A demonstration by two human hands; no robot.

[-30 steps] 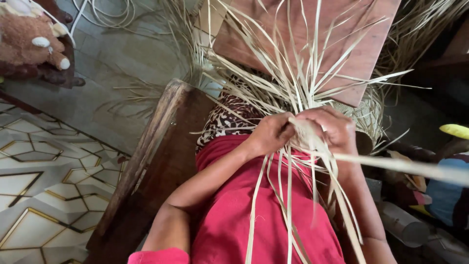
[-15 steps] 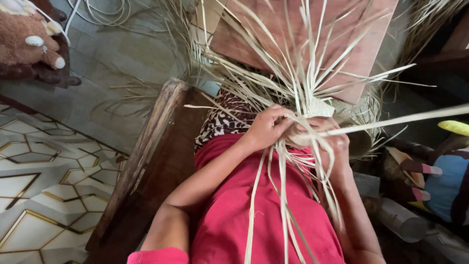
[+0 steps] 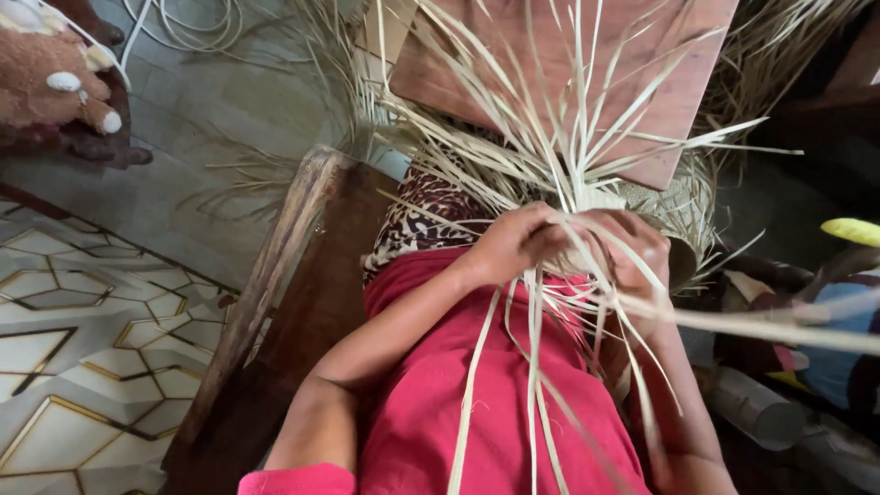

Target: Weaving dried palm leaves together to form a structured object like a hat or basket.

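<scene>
We are gripping the pale palm strips (image 3: 550, 183) with both hands in our lap: the left hand (image 3: 513, 243) is closing around the woven bunch, steadying it, while the right hand (image 3: 632, 252) is pinching strands tight. Loose ends are fanning out over the wooden board (image 3: 642, 73) and trailing down our red skirt (image 3: 440, 403), staying free for weaving.

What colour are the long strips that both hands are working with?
Pale straw-yellow. The strips fan out above the left hand and right hand, clearest in the head view.

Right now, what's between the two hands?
In the head view, pale straw strips bunch between the left hand and right hand; both grip them.
</scene>
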